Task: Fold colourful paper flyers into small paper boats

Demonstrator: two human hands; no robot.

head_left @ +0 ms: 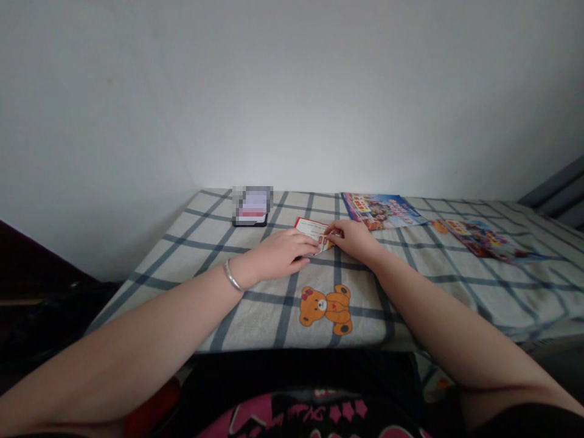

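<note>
On the checked tablecloth (269, 304), your left hand (283, 252) rests, fingers extended, on a small paper (306, 227); your right hand (358, 238) pinches its right edge. Uneven pulling could crease or tear it.

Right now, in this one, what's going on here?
Someone is handling a small paper on a cloth-covered table. The left hand rests over its near left part, while the right hand is at its right end, pinching or just touching; I can't tell which. A phone sits at the back left, and two colourful leaflets lie farther right.
</note>
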